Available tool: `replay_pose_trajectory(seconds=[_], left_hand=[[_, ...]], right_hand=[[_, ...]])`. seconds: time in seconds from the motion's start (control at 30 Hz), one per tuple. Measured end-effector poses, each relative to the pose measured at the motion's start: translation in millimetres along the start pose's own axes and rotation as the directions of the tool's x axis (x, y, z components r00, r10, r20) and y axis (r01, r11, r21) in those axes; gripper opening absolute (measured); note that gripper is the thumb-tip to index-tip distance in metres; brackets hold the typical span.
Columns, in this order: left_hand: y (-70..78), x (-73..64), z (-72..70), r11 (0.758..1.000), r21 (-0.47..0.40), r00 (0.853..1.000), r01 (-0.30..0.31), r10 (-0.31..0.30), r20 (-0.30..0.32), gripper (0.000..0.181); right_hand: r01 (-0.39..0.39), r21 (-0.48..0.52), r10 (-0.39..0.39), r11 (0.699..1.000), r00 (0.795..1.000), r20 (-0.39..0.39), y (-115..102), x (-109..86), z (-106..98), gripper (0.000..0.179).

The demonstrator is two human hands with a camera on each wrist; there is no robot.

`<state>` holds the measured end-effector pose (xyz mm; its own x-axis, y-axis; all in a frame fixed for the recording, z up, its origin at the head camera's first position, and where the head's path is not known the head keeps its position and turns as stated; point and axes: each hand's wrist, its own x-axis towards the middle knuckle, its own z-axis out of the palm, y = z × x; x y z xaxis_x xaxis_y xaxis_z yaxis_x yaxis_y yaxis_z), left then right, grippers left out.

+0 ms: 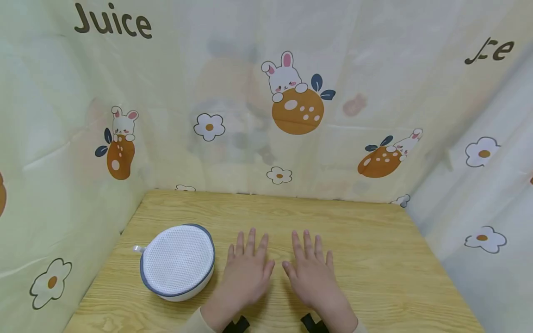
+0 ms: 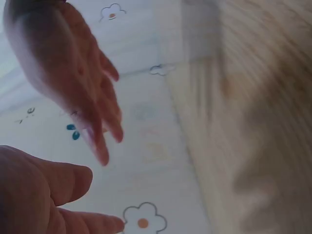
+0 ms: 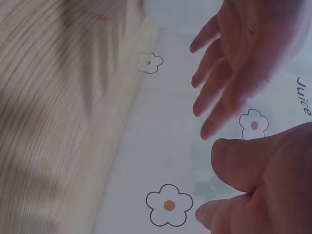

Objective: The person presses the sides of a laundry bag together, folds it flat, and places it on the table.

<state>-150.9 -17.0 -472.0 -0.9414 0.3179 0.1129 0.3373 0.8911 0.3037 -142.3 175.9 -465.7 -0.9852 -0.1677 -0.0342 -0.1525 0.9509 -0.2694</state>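
Note:
My left hand (image 1: pixel 246 277) and my right hand (image 1: pixel 313 277) are held side by side over the wooden table (image 1: pixel 374 249), palms down. Their fingers are straight and spread, and neither grips anything. Shadows fall on the wood under them in both wrist views. Left of my left hand stands a round white container (image 1: pixel 178 261) with a textured, mesh-like top, dark blue edging and a small pale tab (image 1: pixel 139 249) on its left side. In the right wrist view part of a white rounded shape (image 3: pixel 180 14) shows at the top.
A pale curtain (image 1: pixel 233 162) printed with rabbits, oranges and flowers hangs along the back and both sides of the table. Black straps (image 1: pixel 236 325) sit at my wrists, next to light sleeves (image 1: pixel 195 323).

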Motion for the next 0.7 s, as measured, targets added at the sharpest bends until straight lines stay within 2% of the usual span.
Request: replay_pose_trajectory(seconds=[0.23, 0.43, 0.57, 0.7], left_hand=[[-2.6, -2.8, -23.3, 0.992, -0.124, 0.999, -0.032, 0.032, 0.002, 0.070], [-8.9, -12.7, -58.9, 0.965, -0.260, 0.999, -0.025, 0.013, -0.046, 0.072], [-19.3, -20.0, -84.7, 0.950, -0.313, 0.995, 0.000, -0.030, -0.091, 0.073], [-36.8, -26.1, -107.1, 0.938, -0.344, 0.989, 0.033, -0.080, -0.126, 0.072]], right_hand=[[0.050, 0.010, -0.050, 0.999, 0.997, -0.052, -8.0, 4.0, -0.4, 0.078], [0.108, 0.142, -0.091, 0.984, 0.988, -0.125, -24.1, 9.9, -1.9, 0.077], [0.144, 0.290, -0.101, 0.946, 0.982, -0.157, -39.8, 16.9, -1.5, 0.073], [0.163, 0.443, -0.093, 0.882, 0.980, -0.175, -57.0, 23.1, -1.3, 0.068]])
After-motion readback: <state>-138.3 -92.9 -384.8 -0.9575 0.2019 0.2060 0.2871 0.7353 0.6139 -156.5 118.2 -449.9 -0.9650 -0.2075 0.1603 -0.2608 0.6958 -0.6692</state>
